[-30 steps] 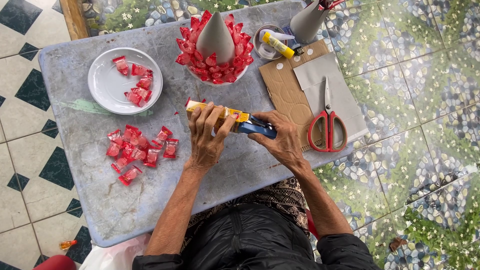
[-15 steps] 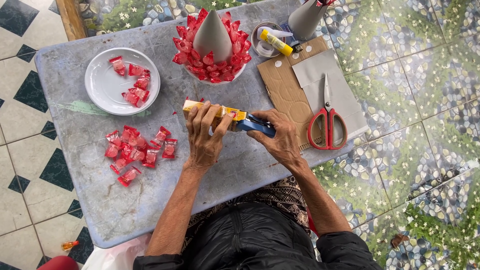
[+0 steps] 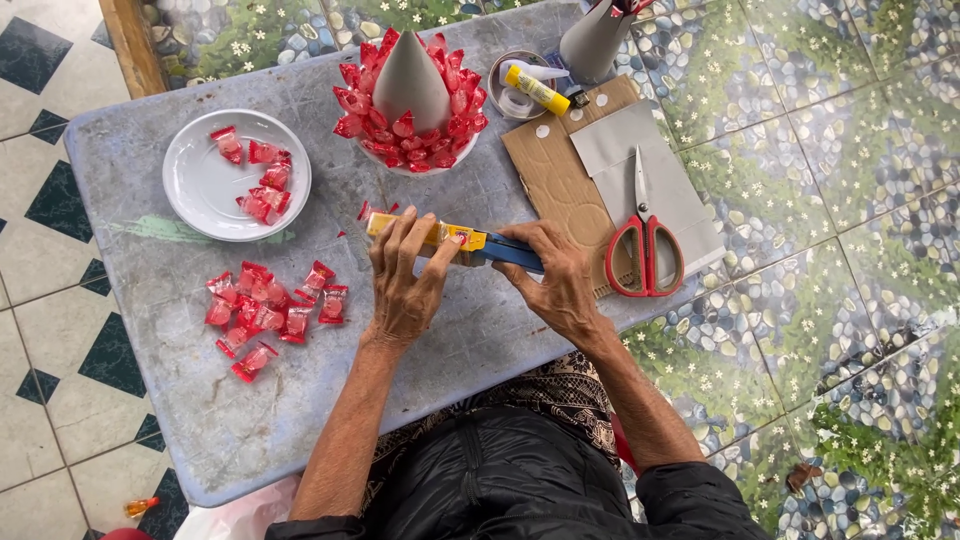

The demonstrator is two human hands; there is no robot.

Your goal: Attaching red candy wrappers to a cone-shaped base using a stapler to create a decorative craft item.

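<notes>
Seen from a head-worn camera, a person works both hands on a long yellow-and-blue hand tool [image 3: 455, 240] lying at the centre of a grey stone tabletop [image 3: 160, 400]. The left hand [image 3: 405, 285] closes over its yellow end, fingers curled on it; the right hand [image 3: 555, 275] clamps the blue handle at three o'clock. The step in hand looks like readying or loading the tool, which seems to call for a firm squeeze from both sides. At twelve o'clock stands a grey paper cone ringed with red wrapped candies [image 3: 408, 95]. A white round plate [image 3: 200, 190] sits at ten o'clock, loose red wrapped candies [image 3: 265, 312] at eight, red-handled scissors [image 3: 645, 245] on brown cardboard [image 3: 555, 180] at two. Nothing blocks the hands.
</notes>
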